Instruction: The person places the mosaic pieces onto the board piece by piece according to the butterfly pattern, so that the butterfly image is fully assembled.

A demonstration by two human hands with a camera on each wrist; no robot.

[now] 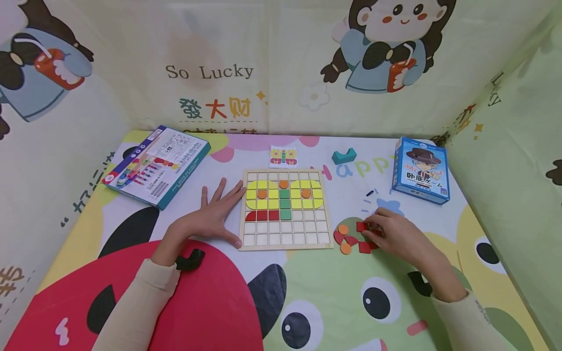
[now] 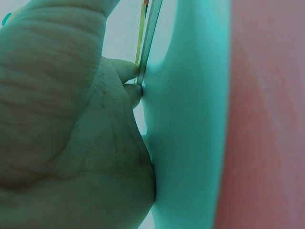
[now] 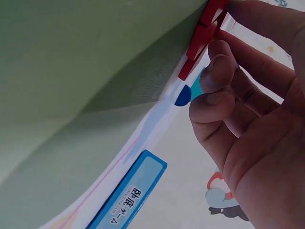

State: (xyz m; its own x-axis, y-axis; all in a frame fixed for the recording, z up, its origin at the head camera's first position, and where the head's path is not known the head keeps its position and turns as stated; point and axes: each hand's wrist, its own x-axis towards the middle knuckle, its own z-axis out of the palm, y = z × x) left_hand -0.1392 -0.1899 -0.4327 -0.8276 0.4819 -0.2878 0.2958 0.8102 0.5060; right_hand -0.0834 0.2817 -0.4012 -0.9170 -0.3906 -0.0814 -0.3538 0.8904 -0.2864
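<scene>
A wooden grid board (image 1: 286, 247) lies flat on the table cloth. Yellow, orange, green and red tiles fill part of its upper rows in a butterfly-like pattern. My left hand (image 1: 211, 214) spreads its fingers wide beside the board, with thumb and index fingertips at its left edge; its palm (image 2: 100, 143) fills much of the left wrist view. Right of the board, my right hand (image 1: 391, 234) pinches a red tile (image 3: 202, 38) at a small pile of loose pieces. The pile includes a red square (image 1: 364, 247) and an orange disc (image 1: 345, 248).
A pattern card (image 1: 283, 156) with a butterfly lies behind the board. A teal arched block (image 1: 344, 156) sits to its right. At the back left lies a flat box (image 1: 160, 165); a blue game box (image 1: 420, 169) is at the back right. Printed cloth walls enclose the table.
</scene>
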